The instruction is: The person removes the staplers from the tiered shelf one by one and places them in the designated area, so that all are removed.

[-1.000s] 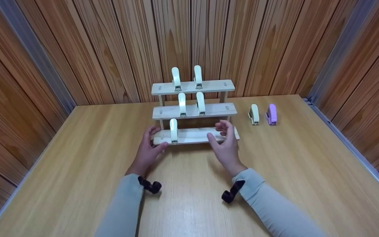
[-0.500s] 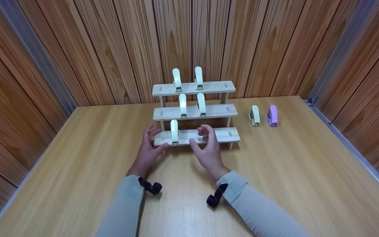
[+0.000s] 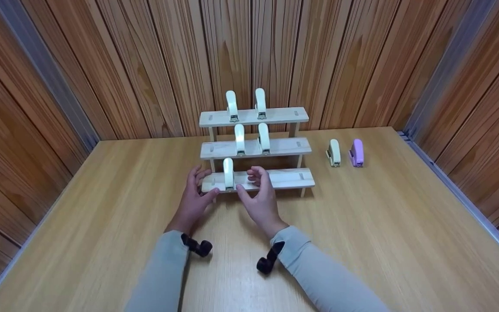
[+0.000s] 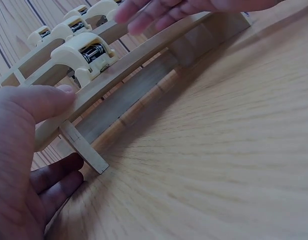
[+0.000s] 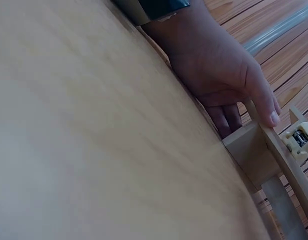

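Note:
A three-step wooden display stand (image 3: 293,178) stands on the table in the head view. My left hand (image 3: 194,199) grips the left end of its lowest step, thumb on the front edge; in the left wrist view the fingers (image 4: 59,182) reach below, beside the leg. One cream stapler (image 3: 228,173) stands upright near that end. Just right of it, my right hand (image 3: 260,201) hovers over the step, fingers loosely bent, holding nothing. Two cream staplers stand on the middle step (image 3: 215,149) and two on the top step (image 3: 282,114). The right wrist view shows my left hand (image 5: 219,67) at the stand.
To the right of the stand, a pale stapler (image 3: 334,152) and a purple stapler (image 3: 357,152) stand side by side on the wooden table (image 3: 388,216). Wood-panelled walls (image 3: 145,65) rise behind and at both sides.
My right hand has moved left along the lowest step, from its right end towards the stapler there. My left hand stays on the left end.

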Available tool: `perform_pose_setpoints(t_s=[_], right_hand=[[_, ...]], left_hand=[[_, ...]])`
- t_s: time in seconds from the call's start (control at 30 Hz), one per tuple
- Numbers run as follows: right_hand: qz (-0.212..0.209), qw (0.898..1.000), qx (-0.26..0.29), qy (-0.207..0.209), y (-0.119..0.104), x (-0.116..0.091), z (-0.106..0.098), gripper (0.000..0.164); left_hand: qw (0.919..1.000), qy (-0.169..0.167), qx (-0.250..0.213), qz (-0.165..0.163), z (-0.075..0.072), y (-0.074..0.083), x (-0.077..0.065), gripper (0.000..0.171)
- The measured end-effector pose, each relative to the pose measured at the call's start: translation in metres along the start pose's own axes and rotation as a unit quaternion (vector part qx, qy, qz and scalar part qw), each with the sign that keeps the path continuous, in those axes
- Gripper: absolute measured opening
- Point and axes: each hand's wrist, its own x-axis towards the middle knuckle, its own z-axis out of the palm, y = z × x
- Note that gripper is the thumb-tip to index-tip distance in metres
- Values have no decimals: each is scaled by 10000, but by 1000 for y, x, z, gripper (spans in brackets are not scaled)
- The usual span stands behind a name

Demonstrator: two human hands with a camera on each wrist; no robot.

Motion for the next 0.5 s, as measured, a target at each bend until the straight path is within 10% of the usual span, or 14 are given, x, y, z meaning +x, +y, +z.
perform_pose_setpoints(t_s=[0.5], right_hand=[[49, 9996, -251, -74, -4, -2, 28, 60]], left_hand=[[9999, 47, -84, 96, 2, -1, 1, 85]])
